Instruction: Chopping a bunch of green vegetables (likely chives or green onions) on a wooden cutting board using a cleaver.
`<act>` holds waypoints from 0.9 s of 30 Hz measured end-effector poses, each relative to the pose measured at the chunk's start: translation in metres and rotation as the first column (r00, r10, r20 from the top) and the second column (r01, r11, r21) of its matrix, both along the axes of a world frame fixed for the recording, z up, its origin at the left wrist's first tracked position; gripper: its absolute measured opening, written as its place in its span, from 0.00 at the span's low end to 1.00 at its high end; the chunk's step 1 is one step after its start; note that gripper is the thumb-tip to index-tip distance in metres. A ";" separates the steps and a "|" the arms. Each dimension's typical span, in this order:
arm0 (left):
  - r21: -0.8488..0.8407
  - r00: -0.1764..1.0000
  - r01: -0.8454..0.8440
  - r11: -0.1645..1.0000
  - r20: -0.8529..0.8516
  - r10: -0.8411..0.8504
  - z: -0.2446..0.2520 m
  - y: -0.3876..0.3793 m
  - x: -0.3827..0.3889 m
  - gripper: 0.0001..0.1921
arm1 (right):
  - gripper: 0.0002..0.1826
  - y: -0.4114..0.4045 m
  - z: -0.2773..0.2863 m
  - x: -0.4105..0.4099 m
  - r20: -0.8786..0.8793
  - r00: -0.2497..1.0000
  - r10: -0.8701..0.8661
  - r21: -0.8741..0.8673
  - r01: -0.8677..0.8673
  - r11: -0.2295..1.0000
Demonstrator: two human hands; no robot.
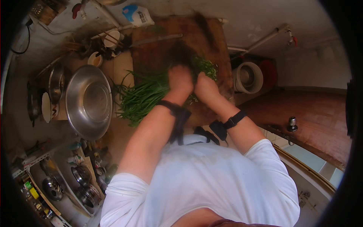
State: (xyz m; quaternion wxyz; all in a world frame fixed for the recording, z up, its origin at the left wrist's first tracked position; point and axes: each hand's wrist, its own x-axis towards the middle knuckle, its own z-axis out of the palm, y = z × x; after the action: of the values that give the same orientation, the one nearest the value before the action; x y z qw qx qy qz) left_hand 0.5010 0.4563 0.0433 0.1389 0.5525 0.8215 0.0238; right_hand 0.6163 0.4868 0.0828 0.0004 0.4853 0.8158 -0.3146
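On a worn wooden cutting board [224,54], a thick bunch of long green chive-like stalks [147,92] fans out to the left. My left hand [181,78], slightly blurred, presses down over the bunch's right end, its fingers mostly hidden. Close beside it, my right hand [206,86] is curled like a fist; what it holds cannot be made out. Finely chopped green pieces [205,68] are heaped just beyond the right hand, and small bits lie scattered nearer to me. A dark blur covers the board ahead of both hands. A long, thin, greyish object [158,39] lies across the board's far part.
Left of the board is a large metal basin [90,102], with bowls [112,39] and chopsticks farther back. A printed plastic bag [139,15] is at the far edge. A white bucket [248,78] stands to the right. Shelves [65,184] with pots are lower left; a wooden door [306,119] is at right.
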 end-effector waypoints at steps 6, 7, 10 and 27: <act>0.021 1.000 0.015 1.000 -0.025 -0.014 -0.004 0.002 -0.002 0.21 | 0.10 0.009 -0.002 -0.002 0.003 1.000 -0.025 0.042 0.025 0.999; 0.001 1.000 0.024 1.000 -0.015 -0.024 0.000 0.002 -0.003 0.23 | 0.10 0.009 0.001 -0.001 0.018 0.999 -0.040 0.034 0.039 0.999; -0.045 0.999 0.029 0.999 0.018 -0.029 0.004 0.002 -0.005 0.29 | 0.10 -0.010 0.025 0.023 -0.057 0.998 -0.035 0.075 0.040 0.996; 0.009 0.996 -0.007 1.000 0.089 0.006 -0.008 0.001 -0.002 0.16 | 0.09 -0.035 0.034 0.046 0.019 1.000 0.014 -0.023 -0.014 1.000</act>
State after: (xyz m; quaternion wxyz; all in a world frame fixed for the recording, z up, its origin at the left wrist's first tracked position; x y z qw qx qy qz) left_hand 0.4987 0.4574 0.0354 0.1726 0.5489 0.8162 0.0525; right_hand 0.6626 0.4522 0.1168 0.0157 0.4825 0.8155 -0.3193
